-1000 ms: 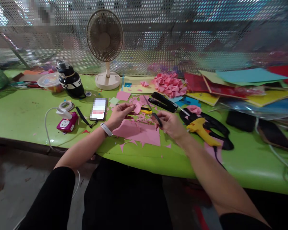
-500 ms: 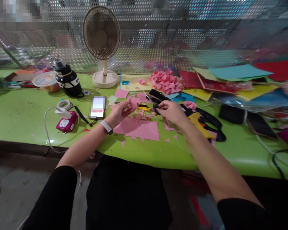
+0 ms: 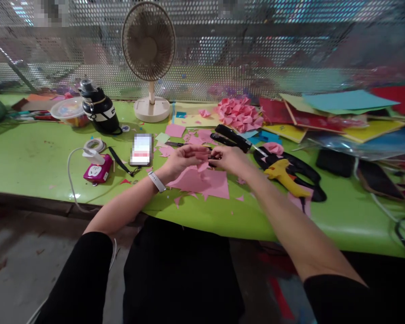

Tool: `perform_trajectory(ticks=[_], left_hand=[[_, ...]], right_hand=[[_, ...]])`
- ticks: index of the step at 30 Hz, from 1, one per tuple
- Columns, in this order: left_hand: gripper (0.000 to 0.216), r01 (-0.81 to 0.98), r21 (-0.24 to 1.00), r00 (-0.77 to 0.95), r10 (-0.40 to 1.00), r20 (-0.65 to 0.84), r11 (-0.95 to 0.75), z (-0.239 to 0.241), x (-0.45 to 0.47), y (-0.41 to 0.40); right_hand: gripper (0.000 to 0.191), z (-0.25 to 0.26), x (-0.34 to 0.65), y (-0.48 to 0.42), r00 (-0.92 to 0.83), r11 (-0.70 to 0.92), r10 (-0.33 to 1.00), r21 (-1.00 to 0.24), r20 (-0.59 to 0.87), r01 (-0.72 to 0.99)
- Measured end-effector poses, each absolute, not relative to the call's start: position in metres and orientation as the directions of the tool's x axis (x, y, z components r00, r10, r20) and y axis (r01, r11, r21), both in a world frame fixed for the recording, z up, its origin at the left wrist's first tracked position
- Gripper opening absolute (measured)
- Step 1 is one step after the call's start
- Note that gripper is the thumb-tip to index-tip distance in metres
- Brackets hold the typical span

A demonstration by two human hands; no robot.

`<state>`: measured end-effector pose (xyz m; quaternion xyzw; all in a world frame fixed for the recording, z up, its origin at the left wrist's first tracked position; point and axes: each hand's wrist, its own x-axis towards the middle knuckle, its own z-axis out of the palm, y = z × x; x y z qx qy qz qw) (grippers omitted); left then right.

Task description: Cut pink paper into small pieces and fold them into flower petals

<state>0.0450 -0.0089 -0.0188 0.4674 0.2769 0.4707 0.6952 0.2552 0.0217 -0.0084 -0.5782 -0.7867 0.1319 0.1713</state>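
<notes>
My left hand point(image 3: 186, 158), with a white watch band on its wrist, pinches a small pink paper piece point(image 3: 202, 167) above a larger pink sheet point(image 3: 212, 183). Close on its right, my right hand point(image 3: 230, 157) has its fingers closed around the black handles of the scissors point(image 3: 216, 156); their blades are mostly hidden behind the hands. Pink paper scraps point(image 3: 177, 201) lie around the sheet. A black stapler point(image 3: 231, 136) rests just beyond my right hand. Left of the fingers a slim dark tool point(image 3: 174, 144) shows only in part.
A heap of folded pink paper point(image 3: 238, 113) sits at the back, near a fan point(image 3: 151, 110). On the right are a yellow glue gun point(image 3: 280, 173) and coloured sheets point(image 3: 347, 101). A phone point(image 3: 141, 150), black bottle point(image 3: 101, 112) and pink power adapter point(image 3: 98, 170) stand left.
My hands have come together over the pink sheet. The scissors have turned from pointing up and left to a lower position, mostly hidden. The view has shifted slightly left.
</notes>
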Motion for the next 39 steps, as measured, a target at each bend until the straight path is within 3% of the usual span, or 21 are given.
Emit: perform_trajectory(ticks=[6, 10, 13, 17, 19, 22, 25, 27, 32, 36, 39], left_hand=[[0.037, -0.345, 0.933, 0.519, 0.849, 0.102, 0.099, -0.015, 0.056, -0.024], [0.041, -0.306, 0.951, 0.494, 0.86, 0.13, 0.032, -0.011, 0.057, -0.027], [0.042, -0.263, 0.965, 0.467, 0.877, 0.113, 0.016, -0.011, 0.056, -0.027], [0.041, -0.258, 0.966, 0.343, 0.934, 0.098, -0.006, -0.015, 0.053, -0.022], [0.039, -0.265, 0.962, 0.228, 0.966, 0.122, -0.059, -0.017, 0.052, -0.017], [0.034, -0.27, 0.958, 0.092, 0.989, 0.12, -0.091, -0.017, 0.05, -0.012], [0.034, -0.293, 0.953, 0.037, 0.995, 0.087, -0.072, -0.015, 0.05, -0.011], [0.035, -0.302, 0.95, 0.021, 0.996, 0.091, -0.08, -0.015, 0.05, -0.011], [0.037, -0.353, 0.934, 0.014, 0.998, 0.067, -0.058, -0.016, 0.051, -0.012], [0.039, -0.438, 0.888, 0.124, 0.988, -0.095, 0.14, -0.009, 0.045, -0.007], [0.035, -0.328, 0.936, 0.096, 0.99, -0.102, 0.128, 0.004, 0.03, 0.001]], right_hand=[[0.008, 0.0, 0.243, 0.018, -0.394, 0.379, 0.919, -0.226, -0.023, 0.897], [0.007, 0.003, 0.232, 0.019, -0.387, 0.372, 0.922, -0.223, -0.028, 0.901], [0.016, 0.004, 0.222, 0.018, -0.346, 0.33, 0.937, -0.23, -0.035, 0.916], [0.018, 0.0, 0.22, 0.02, -0.367, 0.348, 0.93, -0.243, -0.033, 0.905], [0.013, -0.002, 0.226, 0.023, -0.399, 0.361, 0.915, -0.313, -0.065, 0.878], [0.008, 0.001, 0.237, 0.025, -0.395, 0.283, 0.913, -0.537, -0.105, 0.795], [0.017, 0.011, 0.242, 0.017, -0.325, 0.138, 0.944, -0.822, -0.06, 0.552], [0.026, 0.015, 0.24, 0.01, -0.333, 0.067, 0.94, -0.924, -0.068, 0.377], [0.046, -0.001, 0.231, 0.005, -0.358, 0.085, 0.934, -0.965, -0.009, 0.247], [0.053, -0.012, 0.237, 0.009, -0.354, 0.076, 0.935, -0.984, 0.016, 0.158], [0.054, -0.006, 0.249, 0.007, -0.382, 0.037, 0.923, -0.978, -0.046, 0.207]])
